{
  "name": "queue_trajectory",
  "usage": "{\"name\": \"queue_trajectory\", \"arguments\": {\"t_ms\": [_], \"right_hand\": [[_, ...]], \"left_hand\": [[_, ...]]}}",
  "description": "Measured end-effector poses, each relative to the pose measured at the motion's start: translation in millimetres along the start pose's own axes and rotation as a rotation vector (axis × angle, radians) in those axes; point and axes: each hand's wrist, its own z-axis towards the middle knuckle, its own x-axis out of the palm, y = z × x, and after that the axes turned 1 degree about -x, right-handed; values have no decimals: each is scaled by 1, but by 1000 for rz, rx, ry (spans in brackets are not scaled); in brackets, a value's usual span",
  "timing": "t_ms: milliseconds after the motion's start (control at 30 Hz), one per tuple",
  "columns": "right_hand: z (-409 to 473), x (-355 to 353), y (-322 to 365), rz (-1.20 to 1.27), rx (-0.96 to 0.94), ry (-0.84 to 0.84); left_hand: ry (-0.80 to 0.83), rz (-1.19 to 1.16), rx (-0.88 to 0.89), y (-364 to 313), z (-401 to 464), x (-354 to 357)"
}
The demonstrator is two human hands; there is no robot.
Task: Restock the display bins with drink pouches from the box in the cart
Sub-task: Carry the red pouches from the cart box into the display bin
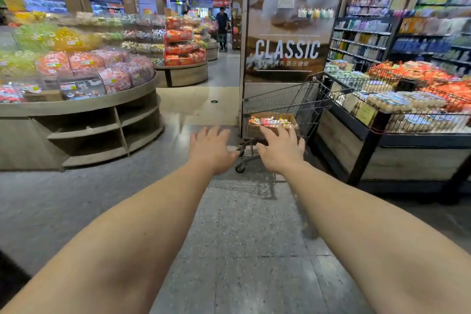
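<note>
Left hand (212,151): spread wide, palm down, holding nothing; reaching forward over the floor (242,237), well short of the cart.
Right hand (281,151): also spread and empty, stretched toward the cart; fingertips overlapping the near edge of the box in this view, contact impossible to confirm.
Cart (293,107): just beyond the right hand, parked against the pillar (285,20); probably left there to keep the aisle free and the stock close to the bins.
Box (272,123): low inside the cart, directly ahead of the right fingertips, open on top for easy picking.
Drink pouches (270,121): lying in the box as a colourful row; small and blurred, number and print unreadable.
Display bins (76,69): far to the left of the left hand, on the round wooden stand, packed with bagged goods; which bin needs pouches, impossible to tell.
Wire rack (407,109): right of the right hand, touching or nearly touching the cart.
Hidden: lower part of the cart behind both hands; only one wheel visible below the left hand.
Step in hand: seemingly the reach toward the box, nothing grasped yet.
</note>
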Motion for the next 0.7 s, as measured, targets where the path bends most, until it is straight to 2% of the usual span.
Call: {"name": "queue_trajectory", "arguments": {"t_ms": [400, 700], "right_hand": [[210, -1, -111, -97, 9, 25], [357, 32, -145, -109, -4, 74]], "left_hand": [[67, 15, -24, -72, 219, 67], [107, -55, -38, -83, 352, 117]]}}
